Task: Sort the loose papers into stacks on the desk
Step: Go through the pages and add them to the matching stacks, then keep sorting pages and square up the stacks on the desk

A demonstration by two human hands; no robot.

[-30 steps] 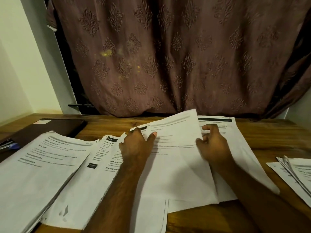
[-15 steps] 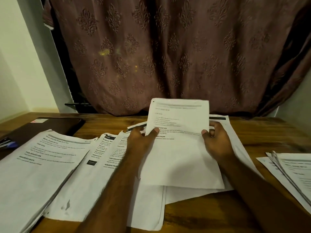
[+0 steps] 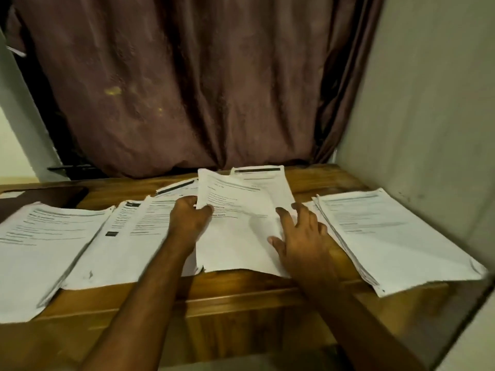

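A printed white sheet (image 3: 235, 228) is lifted slightly over the loose papers in the middle of the wooden desk (image 3: 241, 293). My left hand (image 3: 188, 219) pinches its left edge. My right hand (image 3: 300, 236) has let go of it and hovers by its right edge with fingers spread. More loose sheets (image 3: 128, 236) lie spread left of centre, and one sheet with a dark header (image 3: 263, 178) lies behind. A thick stack (image 3: 40, 245) sits at the far left. Another stack (image 3: 388, 236) sits at the right.
A brown patterned curtain (image 3: 187, 89) hangs behind the desk. A wall (image 3: 428, 116) closes the right side next to the right stack. A dark flat object (image 3: 51, 196) lies at the back left of the desk.
The view has swung right, so the right stack shows fully. The sheet held upright in both hands has come down, and my right hand has released it and opened.
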